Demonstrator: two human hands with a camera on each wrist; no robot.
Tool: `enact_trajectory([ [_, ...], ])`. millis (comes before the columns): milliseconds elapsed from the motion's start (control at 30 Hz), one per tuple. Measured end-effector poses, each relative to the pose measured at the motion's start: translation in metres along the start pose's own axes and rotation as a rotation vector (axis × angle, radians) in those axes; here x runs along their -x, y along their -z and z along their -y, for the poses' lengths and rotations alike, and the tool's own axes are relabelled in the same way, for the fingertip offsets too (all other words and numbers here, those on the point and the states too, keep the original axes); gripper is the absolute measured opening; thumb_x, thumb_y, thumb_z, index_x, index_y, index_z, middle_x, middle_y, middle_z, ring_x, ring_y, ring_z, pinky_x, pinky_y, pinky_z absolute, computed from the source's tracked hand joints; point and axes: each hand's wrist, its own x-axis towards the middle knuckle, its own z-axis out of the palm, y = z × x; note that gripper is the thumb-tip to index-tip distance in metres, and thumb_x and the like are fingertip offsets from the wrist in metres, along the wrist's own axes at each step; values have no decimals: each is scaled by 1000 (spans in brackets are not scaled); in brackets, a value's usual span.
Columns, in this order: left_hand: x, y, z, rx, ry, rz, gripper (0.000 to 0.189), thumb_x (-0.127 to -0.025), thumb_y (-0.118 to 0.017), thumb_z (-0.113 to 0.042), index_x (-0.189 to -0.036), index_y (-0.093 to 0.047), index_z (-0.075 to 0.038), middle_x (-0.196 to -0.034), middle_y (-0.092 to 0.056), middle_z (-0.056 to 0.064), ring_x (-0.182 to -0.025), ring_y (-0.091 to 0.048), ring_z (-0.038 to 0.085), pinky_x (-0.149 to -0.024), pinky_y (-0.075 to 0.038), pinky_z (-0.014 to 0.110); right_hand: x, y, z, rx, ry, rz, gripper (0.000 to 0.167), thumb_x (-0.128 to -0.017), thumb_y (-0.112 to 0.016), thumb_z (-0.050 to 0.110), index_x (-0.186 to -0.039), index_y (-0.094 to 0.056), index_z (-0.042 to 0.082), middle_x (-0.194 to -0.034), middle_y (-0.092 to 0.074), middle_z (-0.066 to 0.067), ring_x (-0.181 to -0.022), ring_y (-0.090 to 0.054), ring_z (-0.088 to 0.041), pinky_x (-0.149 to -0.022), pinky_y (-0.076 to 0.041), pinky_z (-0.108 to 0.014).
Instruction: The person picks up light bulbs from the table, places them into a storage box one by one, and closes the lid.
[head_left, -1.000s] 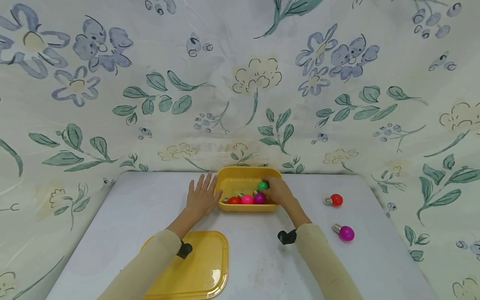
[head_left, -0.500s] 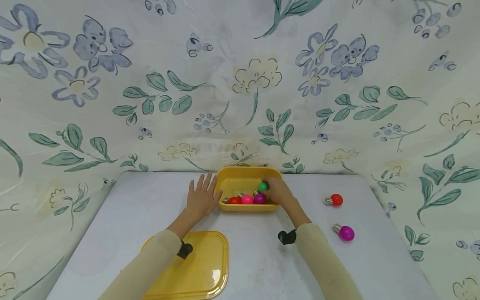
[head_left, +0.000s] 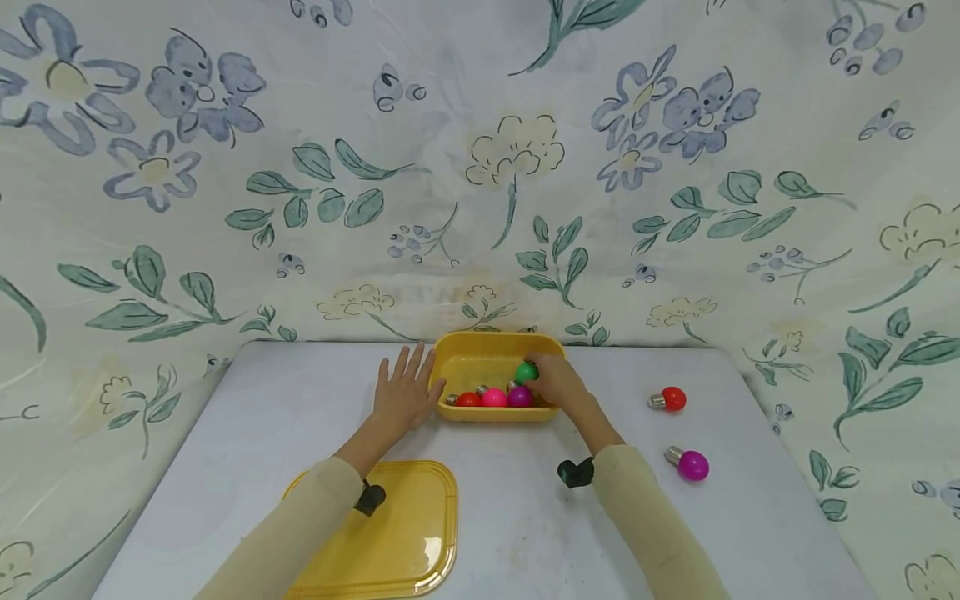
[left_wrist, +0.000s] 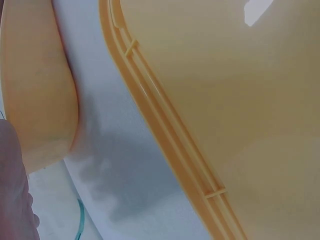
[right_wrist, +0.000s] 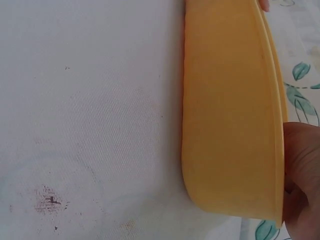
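A yellow plastic box (head_left: 465, 350) stands at the far edge of the table, its outer wall (right_wrist: 230, 110) filling much of the right wrist view. Inside it, along the near side, lie a red bulb (head_left: 468, 400), a pink bulb (head_left: 494, 398) and a purple bulb (head_left: 520, 396). My right hand (head_left: 557, 382) reaches in over the right rim and pinches a green bulb (head_left: 527, 372). Flat with fingers spread, my left hand (head_left: 402, 396) is at the box's left side, its thumb by the rim. Only an edge of the left hand (left_wrist: 12, 185) appears in the left wrist view.
A yellow tray lid (head_left: 405, 533) lies at the near left, partly under my left forearm. To the right on the white table (head_left: 525, 500) rest a red bulb (head_left: 672, 400) and a purple bulb (head_left: 692, 466). Floral cloth (head_left: 480, 167) hangs behind the table.
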Motion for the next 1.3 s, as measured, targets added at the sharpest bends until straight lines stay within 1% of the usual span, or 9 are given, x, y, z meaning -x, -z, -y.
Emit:
enact_trajectory([
  [233, -1, -1, 1, -11, -2, -1, 66, -108, -27, -46, -160, -18, -6, -165, -11, 17, -150, -10, 37, -116, -6, 61, 0, 0, -1, -4, -3, 7, 50, -92, -74, 15, -138, -57, 4, -128, -64, -13, -110, -60, -28, -102, -46, -43],
  [367, -1, -1, 1, -16, 0, -2, 66, -108, -27, -46, -160, -18, -6, -165, -12, 17, -150, -10, 37, -116, -7, 61, -1, -1, -2, -4, 12, 1, 49, -92, -74, 15, -137, -58, 4, -128, -63, -13, -110, -60, -27, -102, -46, -43],
  [700, -1, 0, -1, -28, 4, 1, 67, -108, -27, -46, -160, -17, -6, -165, -12, 17, -150, -10, 37, -116, -9, 61, 6, 4, -6, -51, 47, -43, 47, -92, -74, 17, -135, -59, 4, -128, -64, -14, -115, -61, -31, -99, -49, -44],
  [867, -1, 0, 0, -23, -1, -1, 67, -108, -27, -46, -160, -18, -6, -165, -12, 17, -150, -10, 37, -116, -9, 61, 13, 9, -10, -85, 74, -84, 41, -95, -71, 17, -132, -62, 3, -126, -65, -15, -117, -60, -33, -96, -51, -44],
  [1033, -2, -2, 1, -27, -1, -4, 67, -108, -27, -46, -160, -17, -6, -165, -11, 17, -150, -9, 37, -116, -8, 61, 22, 13, -15, -145, 120, -150, 36, -95, -69, 14, -128, -65, 1, -123, -66, -16, -114, -61, -33, -95, -51, -45],
  [1200, -2, -3, 1, -34, -4, -13, 67, -108, -27, -46, -160, -18, -6, -165, -12, 17, -150, -10, 37, -116, -9, 62, 37, 18, -22, -220, 173, -224, 34, -96, -69, 13, -126, -65, -2, -123, -67, -18, -113, -63, -33, -97, -50, -45],
  [1300, -2, -3, 1, -20, -2, -2, 67, -108, -27, -46, -160, -17, -6, -165, -11, 17, -150, -8, 37, -116, -7, 62, 47, 23, -26, -254, 193, -249, 34, -96, -68, 12, -126, -64, -3, -125, -66, -18, -114, -63, -33, -97, -50, -44],
])
